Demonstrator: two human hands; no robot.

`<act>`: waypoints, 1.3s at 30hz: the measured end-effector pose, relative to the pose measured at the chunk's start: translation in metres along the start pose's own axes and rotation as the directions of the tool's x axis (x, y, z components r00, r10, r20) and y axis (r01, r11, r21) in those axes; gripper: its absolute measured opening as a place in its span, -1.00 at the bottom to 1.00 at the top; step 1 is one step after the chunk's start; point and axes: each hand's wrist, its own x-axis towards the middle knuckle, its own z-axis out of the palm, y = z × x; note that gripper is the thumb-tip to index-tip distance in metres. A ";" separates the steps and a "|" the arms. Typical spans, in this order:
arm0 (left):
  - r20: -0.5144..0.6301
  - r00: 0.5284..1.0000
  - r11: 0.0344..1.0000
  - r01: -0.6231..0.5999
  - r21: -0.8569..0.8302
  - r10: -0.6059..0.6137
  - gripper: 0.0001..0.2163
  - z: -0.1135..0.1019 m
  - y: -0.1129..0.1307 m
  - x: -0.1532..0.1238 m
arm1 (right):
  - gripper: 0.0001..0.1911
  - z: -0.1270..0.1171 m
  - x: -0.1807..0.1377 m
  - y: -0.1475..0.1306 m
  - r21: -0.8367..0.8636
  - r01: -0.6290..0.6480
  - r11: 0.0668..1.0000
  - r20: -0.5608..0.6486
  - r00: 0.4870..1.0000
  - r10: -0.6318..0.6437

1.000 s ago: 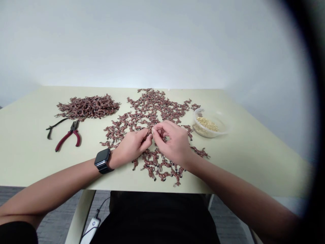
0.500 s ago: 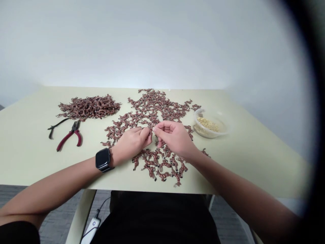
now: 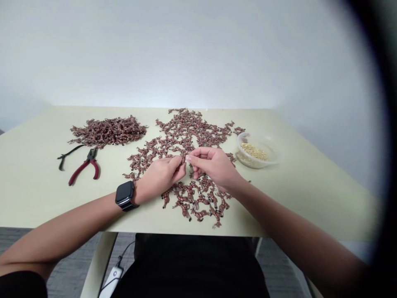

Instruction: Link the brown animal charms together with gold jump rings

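Over the middle of the table, my left hand (image 3: 163,173) and my right hand (image 3: 215,167) meet fingertip to fingertip. My left hand is closed in a pinch on a small brown animal figurine, mostly hidden by the fingers. The thumb and forefinger of my right hand are pressed together right beside it; whatever they pinch is too small to name. Around and under both hands lie many brown animal figurines (image 3: 201,200), deer-like, spread in a loose layer.
A denser heap of figurines (image 3: 108,131) sits at the back left. In front of it lie red-handled pliers (image 3: 92,155) and a thin black tool (image 3: 63,157). On the right stands a clear plastic tub (image 3: 252,164) with small gold-coloured pieces (image 3: 254,152). The table's front edge is near my lap.
Both hands stay in nearly the same place, fingertips together. My right forearm has shifted slightly, covering more of the figurines by it.
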 end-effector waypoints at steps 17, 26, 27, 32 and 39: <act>-0.017 0.999 0.997 -0.036 0.063 0.037 -0.77 0.000 -0.003 0.000 | -0.70 0.007 -0.005 0.001 -0.149 0.061 0.987 -0.018 0.998 -0.064; 0.044 0.995 0.992 0.092 -0.086 -0.088 -0.79 -0.002 0.002 -0.001 | -0.64 0.008 -0.005 0.000 -0.121 0.070 0.990 -0.022 0.997 -0.073; 0.050 0.995 0.990 0.096 -0.100 -0.092 -0.79 -0.002 0.003 -0.001 | -0.65 0.008 -0.005 0.000 -0.119 0.060 0.991 -0.022 0.998 -0.063; 0.057 0.995 0.991 0.092 -0.096 -0.087 -0.78 -0.002 0.004 0.000 | -0.68 0.007 -0.004 -0.001 -0.019 -0.014 1.000 0.005 1.000 0.014; 0.049 0.996 0.997 0.073 -0.019 -0.072 -0.78 0.000 0.001 -0.002 | -0.73 0.002 -0.001 0.004 0.137 -0.111 0.984 0.085 0.991 0.099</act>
